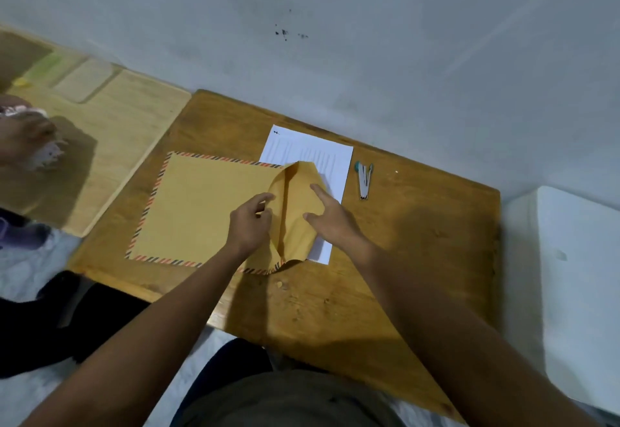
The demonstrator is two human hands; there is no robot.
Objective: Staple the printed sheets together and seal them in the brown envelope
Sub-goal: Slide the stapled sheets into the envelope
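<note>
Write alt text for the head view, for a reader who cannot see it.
A person's left hand and right hand work the raised flap of a brown envelope lying on a wooden table. The flap partly covers the printed sheets, which lie outside the envelope. A small stapler lies to their right.

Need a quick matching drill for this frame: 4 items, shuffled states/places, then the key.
Items
1. brown envelope
2. printed sheets
3. stapler
4. right hand

States
A. lies alone on the table, right of the paper
B. fingers straight, resting on the raised flap
C. flat on the table, striped border, flap end lifted
D. white, partly hidden under the flap

Pairs: 1-C, 2-D, 3-A, 4-B
</note>
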